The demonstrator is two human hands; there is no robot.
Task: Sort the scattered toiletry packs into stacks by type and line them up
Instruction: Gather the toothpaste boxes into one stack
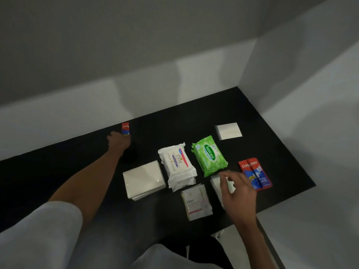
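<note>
Two hands reach over a black desk (272,136) set into a white-walled corner. The left hand (118,141) is stretched far out to the back left edge, where its fingers curl round the lower end of a single red and blue Colgate sachet (125,127), which lies well apart from everything else. The right hand (238,189) hangs near the front right with its fingers loosely spread, thumb and forefinger apart, holding nothing. It is above a white pack (216,183) that it partly hides; whether it touches that pack cannot be told.

The other packs lie in the middle and right of the desk. A stack of plain white tissue packs (143,179) sits on the left, and just beside it on the right is a stack of white Dove wipes (177,166) with a pink and purple label. Next to that is a stack of green Sanicare wipes (209,155). Behind the Sanicare stack, near the back wall, is a white square pack (229,131). Colgate sachets (254,173) lie side by side at the right edge, just beyond the right hand. In front of the Dove wipes is a small stack of pale Dove packs (196,201), near the desk's front edge.

A grey sleeve (48,230) covers the left upper arm.
</note>
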